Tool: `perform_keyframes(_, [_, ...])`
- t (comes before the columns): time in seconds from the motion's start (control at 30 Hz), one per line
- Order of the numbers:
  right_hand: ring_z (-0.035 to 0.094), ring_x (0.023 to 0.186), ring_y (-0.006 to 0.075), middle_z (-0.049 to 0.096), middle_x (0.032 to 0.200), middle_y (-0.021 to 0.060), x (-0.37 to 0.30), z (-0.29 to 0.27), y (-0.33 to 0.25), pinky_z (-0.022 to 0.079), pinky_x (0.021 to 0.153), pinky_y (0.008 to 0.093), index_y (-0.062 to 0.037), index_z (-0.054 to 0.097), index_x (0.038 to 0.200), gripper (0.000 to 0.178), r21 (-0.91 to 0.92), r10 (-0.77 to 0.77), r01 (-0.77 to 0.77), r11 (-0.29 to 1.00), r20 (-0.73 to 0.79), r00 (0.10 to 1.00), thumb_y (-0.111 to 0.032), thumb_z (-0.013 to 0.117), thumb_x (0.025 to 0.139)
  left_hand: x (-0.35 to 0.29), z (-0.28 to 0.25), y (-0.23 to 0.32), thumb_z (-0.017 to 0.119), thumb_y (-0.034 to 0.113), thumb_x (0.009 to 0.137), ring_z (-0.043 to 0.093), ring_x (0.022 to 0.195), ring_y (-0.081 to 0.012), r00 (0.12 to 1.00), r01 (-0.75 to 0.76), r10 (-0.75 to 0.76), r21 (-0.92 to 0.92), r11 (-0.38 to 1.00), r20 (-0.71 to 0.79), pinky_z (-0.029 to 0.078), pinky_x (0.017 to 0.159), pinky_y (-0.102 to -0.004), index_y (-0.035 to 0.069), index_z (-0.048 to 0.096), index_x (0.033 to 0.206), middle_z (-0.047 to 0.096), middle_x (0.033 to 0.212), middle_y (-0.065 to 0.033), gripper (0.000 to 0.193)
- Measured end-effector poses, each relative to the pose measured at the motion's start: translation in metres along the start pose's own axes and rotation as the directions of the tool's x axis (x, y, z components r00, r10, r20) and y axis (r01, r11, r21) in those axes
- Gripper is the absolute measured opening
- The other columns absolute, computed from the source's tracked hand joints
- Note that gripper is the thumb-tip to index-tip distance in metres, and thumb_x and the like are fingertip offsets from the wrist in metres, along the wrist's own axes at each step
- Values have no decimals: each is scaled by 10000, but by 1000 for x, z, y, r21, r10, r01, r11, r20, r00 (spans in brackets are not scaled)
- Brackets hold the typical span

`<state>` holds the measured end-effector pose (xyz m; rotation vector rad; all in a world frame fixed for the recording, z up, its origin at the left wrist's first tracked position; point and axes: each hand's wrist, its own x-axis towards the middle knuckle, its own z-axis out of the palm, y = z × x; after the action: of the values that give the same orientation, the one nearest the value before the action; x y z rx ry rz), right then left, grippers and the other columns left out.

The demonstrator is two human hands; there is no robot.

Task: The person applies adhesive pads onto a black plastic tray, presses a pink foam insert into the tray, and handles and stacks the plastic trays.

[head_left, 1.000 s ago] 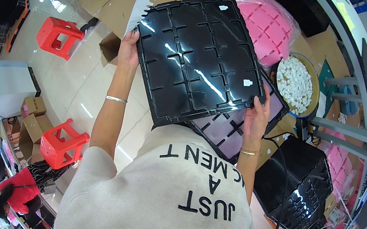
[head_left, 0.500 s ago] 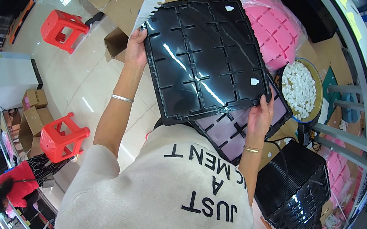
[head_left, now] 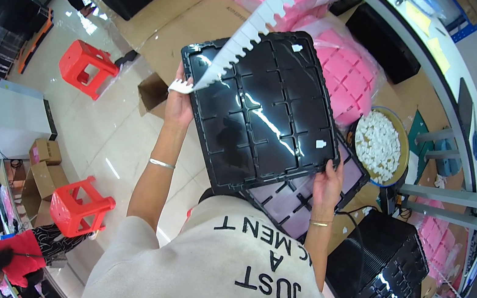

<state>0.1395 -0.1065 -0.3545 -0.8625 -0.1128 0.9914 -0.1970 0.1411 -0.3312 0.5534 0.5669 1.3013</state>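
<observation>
Glossy black plastic: one broad tray (head_left: 227, 141), up before the torso (head_left: 189, 271), partly covering a lilac tray (head_left: 279, 199)! Left hand (head_left: 179, 107) clamps the broad tray's left edge, a white notched strip (head_left: 244, 39) curling at the fingers; right hand (head_left: 327, 186) clamps the lower right corner, well apart from the other. Danger spots? That long strip could buckle if it snags, and a tilt could slide the small white tabs (head_left: 320, 144) off, if they're loose.

a white strip (head_left: 247, 32) obstructs part of the black tray (head_left: 265, 105).
</observation>
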Motion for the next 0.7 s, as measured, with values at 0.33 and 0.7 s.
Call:
perform_keyframes(0.33, [580,1200,233,587,1312,132,4,6,5,468,1054,386,4,439,1398,408,36,69,-72,997,83,994,4,499,994,-2,11,32,629,-3,862,643,994,-131,999,-32,32,-58,998,-12,526,940,-326,53,396,1465,625,1132,-40,649])
perform_keyframes(0.7, [589,1124,185,594,1247,67,6,33,15,473,1026,358,-72,461,1367,374,20,139,-142,990,132,982,-22,516,1001,-17,34,75,632,-30,864,651,996,-165,993,-115,112,-90,989,-34,531,931,-359,85,475,1425,635,1117,-34,593])
